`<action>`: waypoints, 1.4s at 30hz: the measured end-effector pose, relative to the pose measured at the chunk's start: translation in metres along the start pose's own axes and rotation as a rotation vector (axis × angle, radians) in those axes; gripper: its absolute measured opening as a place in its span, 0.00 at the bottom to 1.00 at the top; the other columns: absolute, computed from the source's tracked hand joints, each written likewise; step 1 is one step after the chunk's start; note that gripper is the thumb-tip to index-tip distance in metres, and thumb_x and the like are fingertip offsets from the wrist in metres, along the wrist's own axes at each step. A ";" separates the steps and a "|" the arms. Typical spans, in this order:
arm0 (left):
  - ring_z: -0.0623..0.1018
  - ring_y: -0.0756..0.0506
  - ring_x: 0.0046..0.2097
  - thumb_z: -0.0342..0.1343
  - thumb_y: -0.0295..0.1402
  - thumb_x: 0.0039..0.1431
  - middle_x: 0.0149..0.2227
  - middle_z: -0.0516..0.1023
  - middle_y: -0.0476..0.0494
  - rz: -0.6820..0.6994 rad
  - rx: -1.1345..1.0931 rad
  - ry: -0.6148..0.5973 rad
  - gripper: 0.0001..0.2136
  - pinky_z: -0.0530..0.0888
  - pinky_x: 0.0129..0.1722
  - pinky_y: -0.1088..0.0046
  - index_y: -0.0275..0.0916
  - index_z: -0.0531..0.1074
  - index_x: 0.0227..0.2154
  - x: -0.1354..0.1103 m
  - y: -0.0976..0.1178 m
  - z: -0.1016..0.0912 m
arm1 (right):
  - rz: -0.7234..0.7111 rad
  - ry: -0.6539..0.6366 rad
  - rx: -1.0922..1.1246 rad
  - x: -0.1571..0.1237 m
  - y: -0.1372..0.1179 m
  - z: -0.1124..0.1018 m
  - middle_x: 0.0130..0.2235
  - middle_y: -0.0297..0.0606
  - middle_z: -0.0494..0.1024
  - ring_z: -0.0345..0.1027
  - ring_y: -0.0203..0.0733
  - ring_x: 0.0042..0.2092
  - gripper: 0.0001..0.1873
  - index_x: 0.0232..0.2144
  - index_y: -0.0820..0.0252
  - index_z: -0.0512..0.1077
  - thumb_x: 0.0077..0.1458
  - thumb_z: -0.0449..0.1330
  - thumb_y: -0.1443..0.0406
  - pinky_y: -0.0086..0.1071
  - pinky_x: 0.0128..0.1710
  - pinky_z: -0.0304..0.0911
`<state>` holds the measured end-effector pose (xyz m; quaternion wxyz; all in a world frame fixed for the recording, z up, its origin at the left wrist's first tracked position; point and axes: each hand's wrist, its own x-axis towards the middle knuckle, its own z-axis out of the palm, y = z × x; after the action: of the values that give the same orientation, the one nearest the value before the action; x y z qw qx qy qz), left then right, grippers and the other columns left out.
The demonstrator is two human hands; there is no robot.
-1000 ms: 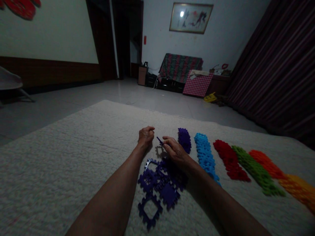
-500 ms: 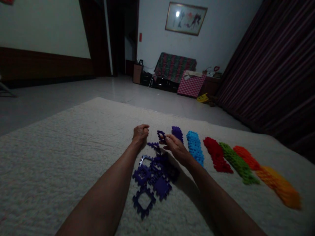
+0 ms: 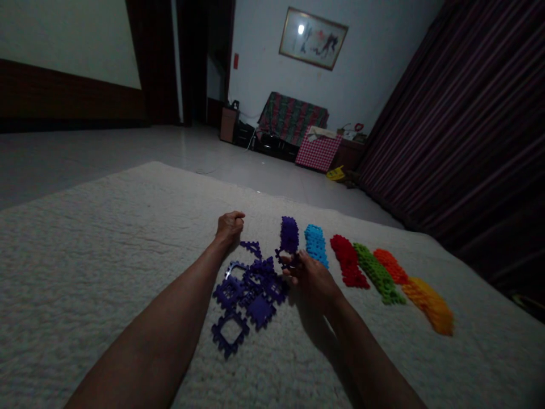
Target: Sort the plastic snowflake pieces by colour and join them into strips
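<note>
My right hand (image 3: 309, 274) pinches a small purple toothed tile (image 3: 284, 258) between thumb and fingers, just in front of a purple stack (image 3: 289, 234) of overlapping tiles. My left hand (image 3: 230, 225) is closed above the mat, beyond the loose pieces; whatever its fingers hold, if anything, is hidden. Near it lies a purple triangular piece (image 3: 252, 248). Between my forearms spreads a loose pile of purple interlocking tiles (image 3: 260, 309), some solid and some open frames. One square frame (image 3: 230, 333) lies closest to me.
Right of the purple stack lie rows of blue tiles (image 3: 315, 245), red tiles (image 3: 349, 261), green tiles (image 3: 378, 272), orange tiles (image 3: 390, 266) and yellow-orange tiles (image 3: 430, 305). All rest on a cream quilted mat (image 3: 106, 255). A dark striped curtain (image 3: 426, 125) hangs at right.
My right hand has carried the small purple tile toward the near end of the purple stack, away from the loose pile. My left hand stays closed. The view has shifted slightly.
</note>
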<state>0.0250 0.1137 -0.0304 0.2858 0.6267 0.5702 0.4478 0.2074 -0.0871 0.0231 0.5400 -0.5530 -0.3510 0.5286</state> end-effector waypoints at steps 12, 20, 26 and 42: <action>0.80 0.48 0.31 0.49 0.27 0.51 0.31 0.83 0.42 -0.009 -0.043 -0.031 0.20 0.75 0.38 0.75 0.34 0.79 0.45 -0.001 0.004 -0.003 | -0.753 -0.207 -0.852 -0.001 0.017 -0.002 0.50 0.46 0.75 0.69 0.47 0.53 0.05 0.34 0.57 0.71 0.59 0.57 0.62 0.41 0.51 0.65; 0.81 0.47 0.35 0.50 0.27 0.51 0.33 0.83 0.42 -0.011 -0.027 -0.035 0.20 0.75 0.41 0.74 0.34 0.80 0.45 -0.002 0.006 -0.004 | -0.765 -0.263 -1.076 -0.002 0.022 -0.004 0.59 0.48 0.68 0.62 0.49 0.61 0.01 0.34 0.58 0.70 0.56 0.59 0.68 0.44 0.57 0.61; 0.81 0.47 0.36 0.50 0.26 0.50 0.33 0.83 0.42 0.003 -0.035 -0.027 0.19 0.75 0.43 0.73 0.34 0.80 0.44 0.000 0.001 -0.002 | -0.727 -0.257 -1.146 -0.002 0.020 -0.001 0.52 0.45 0.74 0.67 0.49 0.55 0.15 0.43 0.57 0.71 0.51 0.62 0.70 0.46 0.55 0.62; 0.81 0.47 0.37 0.50 0.27 0.52 0.36 0.84 0.42 0.022 -0.009 -0.018 0.19 0.75 0.43 0.75 0.35 0.80 0.44 0.004 -0.004 0.002 | -0.817 0.048 -1.202 0.043 0.002 -0.035 0.52 0.51 0.74 0.69 0.53 0.54 0.23 0.53 0.62 0.68 0.53 0.59 0.64 0.47 0.52 0.66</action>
<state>0.0248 0.1185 -0.0342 0.2887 0.6358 0.5585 0.4477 0.2488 -0.0544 0.0070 0.3047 -0.5902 -0.7474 -0.0115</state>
